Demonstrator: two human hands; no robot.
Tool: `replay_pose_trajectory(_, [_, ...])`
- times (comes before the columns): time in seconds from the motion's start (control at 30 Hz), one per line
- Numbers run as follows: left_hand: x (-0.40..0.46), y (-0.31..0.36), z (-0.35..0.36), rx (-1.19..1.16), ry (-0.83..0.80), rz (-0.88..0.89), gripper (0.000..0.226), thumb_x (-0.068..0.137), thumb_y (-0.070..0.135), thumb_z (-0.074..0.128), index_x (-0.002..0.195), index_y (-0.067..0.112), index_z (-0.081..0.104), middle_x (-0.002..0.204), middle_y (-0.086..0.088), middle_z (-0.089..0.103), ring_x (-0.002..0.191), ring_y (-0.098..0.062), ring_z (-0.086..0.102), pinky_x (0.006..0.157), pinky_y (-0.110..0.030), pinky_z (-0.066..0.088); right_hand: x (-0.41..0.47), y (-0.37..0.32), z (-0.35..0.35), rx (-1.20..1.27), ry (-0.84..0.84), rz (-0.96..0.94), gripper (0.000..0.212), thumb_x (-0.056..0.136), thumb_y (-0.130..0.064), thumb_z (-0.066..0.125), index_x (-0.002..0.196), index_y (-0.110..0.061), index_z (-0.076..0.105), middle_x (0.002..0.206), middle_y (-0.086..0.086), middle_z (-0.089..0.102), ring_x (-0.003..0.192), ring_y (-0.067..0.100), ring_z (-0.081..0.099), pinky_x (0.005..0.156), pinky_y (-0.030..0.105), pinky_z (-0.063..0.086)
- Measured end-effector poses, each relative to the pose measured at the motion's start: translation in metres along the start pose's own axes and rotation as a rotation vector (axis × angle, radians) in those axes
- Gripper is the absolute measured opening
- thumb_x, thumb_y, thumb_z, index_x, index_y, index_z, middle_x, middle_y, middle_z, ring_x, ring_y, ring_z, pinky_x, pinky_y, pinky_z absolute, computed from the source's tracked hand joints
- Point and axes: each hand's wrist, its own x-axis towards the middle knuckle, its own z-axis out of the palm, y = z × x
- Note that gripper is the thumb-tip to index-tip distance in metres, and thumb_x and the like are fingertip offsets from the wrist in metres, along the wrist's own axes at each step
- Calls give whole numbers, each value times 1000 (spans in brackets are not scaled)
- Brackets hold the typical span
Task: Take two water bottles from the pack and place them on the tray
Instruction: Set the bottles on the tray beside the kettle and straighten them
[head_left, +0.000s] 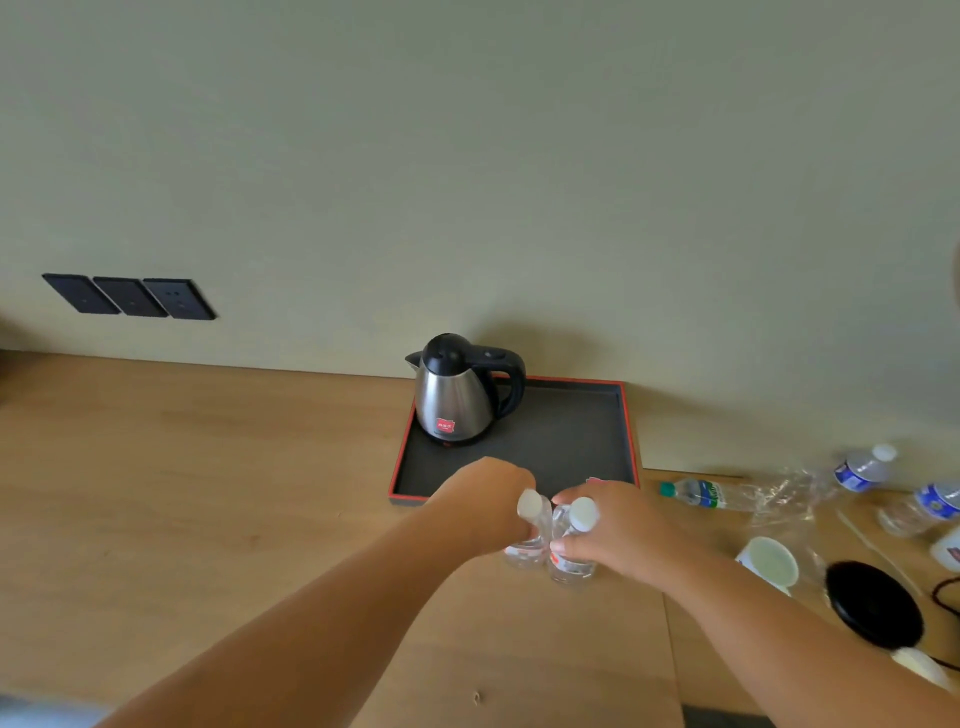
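Two small clear water bottles with white caps stand side by side above the wooden counter, just in front of the tray. My left hand (483, 499) grips the left bottle (531, 535); my right hand (618, 525) grips the right bottle (571, 545). The dark grey tray with a red rim (582, 441) lies against the wall behind my hands. The torn clear plastic pack (784, 493) lies to the right, with a green-capped bottle (696, 492) on its side and two blue-labelled bottles (862, 470) near it.
A steel electric kettle with a black lid and handle (462, 395) stands on the tray's back left corner. A white cup (769, 564), a black round object (875, 603) and a cord sit at the right. Black wall sockets (130, 296) are at the left.
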Motion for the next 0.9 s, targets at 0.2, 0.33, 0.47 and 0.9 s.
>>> replay_pose_trajectory(0.2, [12, -7, -4, -15, -42, 8, 18, 89, 34, 69, 93, 18, 61, 80, 3, 60, 69, -16, 54, 66, -31, 42, 8, -2, -16, 32, -68, -3, 61, 78, -46, 79, 136, -36, 62, 137, -18, 59, 125, 7, 56, 89, 19, 41])
replay_pose_trajectory(0.33, [17, -10, -6, 88, -56, 51, 32, 93, 38, 66, 113, 14, 60, 100, -5, 64, 94, -27, 62, 71, -33, 42, 16, -7, -30, -152, -185, -60, 75, 73, -53, 74, 143, -36, 53, 144, -16, 54, 132, 9, 52, 103, 27, 46])
replay_pose_trajectory(0.47, [22, -7, -13, 158, -92, 81, 40, 91, 39, 71, 121, 15, 60, 114, -6, 66, 106, -28, 64, 77, -37, 49, 20, -10, -27, -419, -201, -85, 52, 69, -48, 70, 115, -24, 66, 108, -4, 66, 104, 23, 65, 79, 35, 56])
replay_pose_trajectory(0.9, [26, 0, -8, 199, -159, 85, 26, 90, 35, 71, 103, 13, 66, 94, -7, 65, 90, -28, 63, 73, -37, 48, 35, -10, -23, -427, -206, -64, 43, 65, -36, 70, 101, -13, 73, 98, 6, 74, 87, 27, 73, 67, 38, 59])
